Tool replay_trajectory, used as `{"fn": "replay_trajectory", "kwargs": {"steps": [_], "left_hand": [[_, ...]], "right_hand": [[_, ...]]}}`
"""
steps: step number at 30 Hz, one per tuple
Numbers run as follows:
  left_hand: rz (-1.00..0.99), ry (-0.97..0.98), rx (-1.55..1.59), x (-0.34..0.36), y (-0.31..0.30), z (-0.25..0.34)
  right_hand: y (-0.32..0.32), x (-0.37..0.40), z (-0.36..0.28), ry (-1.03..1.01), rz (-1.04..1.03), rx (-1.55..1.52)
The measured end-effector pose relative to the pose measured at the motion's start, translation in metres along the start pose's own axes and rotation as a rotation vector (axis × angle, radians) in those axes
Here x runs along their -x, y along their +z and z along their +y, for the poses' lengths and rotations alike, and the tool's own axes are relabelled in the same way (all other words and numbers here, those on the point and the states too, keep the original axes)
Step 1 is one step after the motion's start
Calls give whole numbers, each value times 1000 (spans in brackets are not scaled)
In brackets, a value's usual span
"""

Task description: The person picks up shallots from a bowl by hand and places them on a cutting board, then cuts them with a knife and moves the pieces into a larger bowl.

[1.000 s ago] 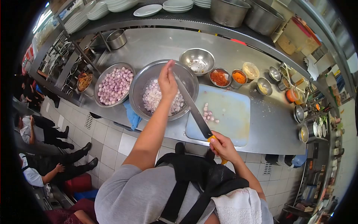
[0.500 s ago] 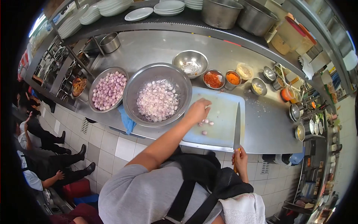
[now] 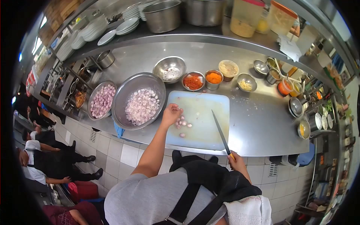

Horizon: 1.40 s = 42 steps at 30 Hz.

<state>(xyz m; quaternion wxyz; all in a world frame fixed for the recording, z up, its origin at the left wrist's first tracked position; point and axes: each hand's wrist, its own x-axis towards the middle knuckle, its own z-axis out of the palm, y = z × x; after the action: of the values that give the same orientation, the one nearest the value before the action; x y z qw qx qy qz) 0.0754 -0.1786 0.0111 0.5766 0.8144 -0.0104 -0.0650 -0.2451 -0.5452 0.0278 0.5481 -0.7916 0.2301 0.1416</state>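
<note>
My right hand (image 3: pixel 236 162) is closed around the yellow handle of a long knife (image 3: pixel 220 131), whose blade lies over the right side of the pale cutting board (image 3: pixel 204 101). My left hand (image 3: pixel 172 113) is over the board's left edge, fingers loosely curled and apart, with nothing visible held in them. Several small peeled shallots (image 3: pixel 182 123) lie just beside its fingers, one (image 3: pixel 182 135) nearer the front. Left of the board, a large steel bowl (image 3: pixel 120 88) holds sliced shallots (image 3: pixel 142 107). Beyond it, a smaller bowl (image 3: pixel 90 105) holds whole peeled shallots (image 3: pixel 102 100).
Behind the board stand a steel bowl (image 3: pixel 169 62), a bowl of red shreds (image 3: pixel 193 81), an orange-filled cup (image 3: pixel 213 78) and a tub (image 3: pixel 228 69). A blue cloth (image 3: pixel 118 130) hangs under the large bowl. A shelf (image 3: pixel 202 39) with pots overhangs the counter. Other people are at left.
The view has shifted, so the counter appears further left. My left hand has drawn back to the board's left edge, its fingers more curled, and more shallots show beside it. The knife tilts more leftward.
</note>
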Motion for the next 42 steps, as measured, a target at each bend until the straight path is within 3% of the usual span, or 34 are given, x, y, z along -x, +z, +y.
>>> {"fn": "replay_trajectory", "kwargs": {"steps": [1, 3, 4, 8, 10, 11, 13, 17, 18, 20, 22, 23, 26, 29, 37, 42], "left_hand": [[-5, 6, -14, 2, 5, 5], [-277, -162, 650, 14, 13, 20], [-309, -197, 756, 31, 20, 53], [-418, -200, 816, 47, 57, 82], [-433, -43, 370, 42, 79, 71], [-447, -49, 366, 40, 90, 64], [-404, 341, -74, 36, 110, 46], [-519, 456, -242, 27, 123, 25], [-532, 453, -239, 26, 123, 22], [-457, 655, -305, 25, 121, 16], [-418, 731, -306, 23, 111, 24], [-368, 803, -308, 23, 107, 27], [-499, 851, -332, 16, 98, 34], [-630, 898, -365, 8, 104, 26], [-712, 913, -407, -4, 105, 33], [-708, 932, -382, -2, 106, 32]], "right_hand": [[-4, -8, 8, -28, -45, -18], [-12, -14, 17, -54, -90, -44], [-12, -16, 14, -26, -132, -72], [-13, -20, 1, 7, -228, -31], [-8, -24, 3, 11, -209, -23], [-3, -26, 5, 10, -194, -7], [5, -28, 4, 26, -171, -34], [24, -23, -2, 68, -110, -80], [30, -23, 2, -25, -37, 2], [41, -14, 11, -103, 40, 81], [48, -4, 4, -300, 242, 259], [51, 1, 1, -287, 246, 260], [55, 19, -30, -115, 218, 343], [62, 25, -46, -161, 237, 416], [62, 55, -78, -143, 201, 467], [80, 13, -42, -208, 216, 476]]}}
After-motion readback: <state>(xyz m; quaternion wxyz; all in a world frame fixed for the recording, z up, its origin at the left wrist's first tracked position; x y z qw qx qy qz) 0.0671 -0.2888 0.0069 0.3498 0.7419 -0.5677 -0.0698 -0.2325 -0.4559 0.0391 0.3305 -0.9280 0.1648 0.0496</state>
